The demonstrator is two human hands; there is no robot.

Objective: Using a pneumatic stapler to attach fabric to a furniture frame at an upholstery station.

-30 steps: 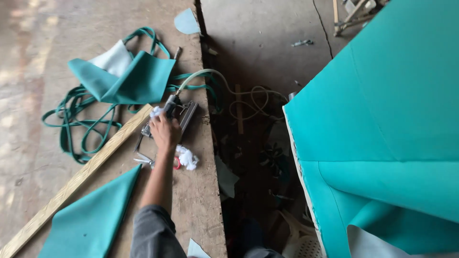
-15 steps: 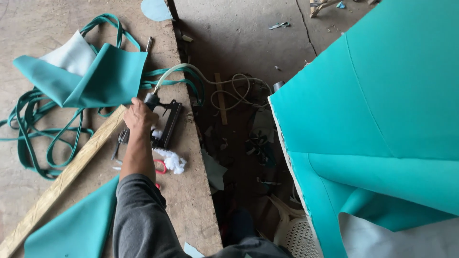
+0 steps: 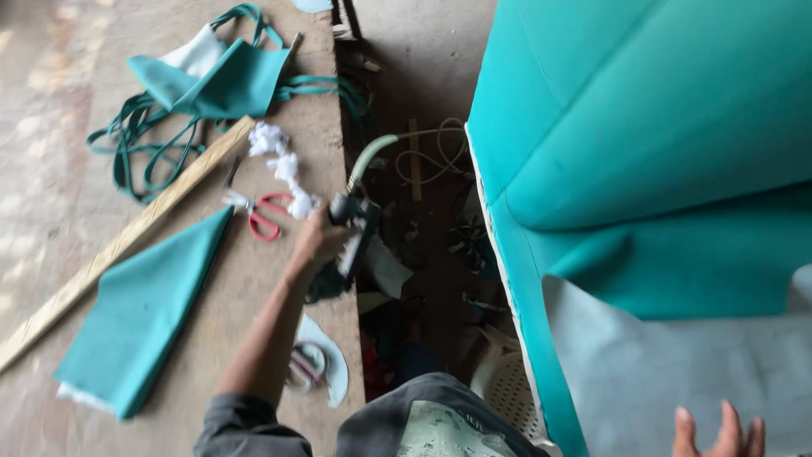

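While your left hand (image 3: 317, 241) closes around the dark pneumatic staple gun (image 3: 351, 233), the tool hangs just past the right edge of the worn wooden workbench (image 3: 254, 338), tilted downward. A pale green air hose (image 3: 368, 156) arcs up from the gun's top. Just left of your hand lie red-handled scissors (image 3: 266, 216) and white stuffing scraps (image 3: 283, 165). A folded teal fabric piece (image 3: 139, 313) and a long pale wooden strip (image 3: 127, 241) lie further left on the bench. Your right hand (image 3: 719, 432) shows only spread fingertips at the lower right, open, beside the grey backing of the teal upholstered sofa (image 3: 643, 127). Cluttered floor separates bench and sofa.
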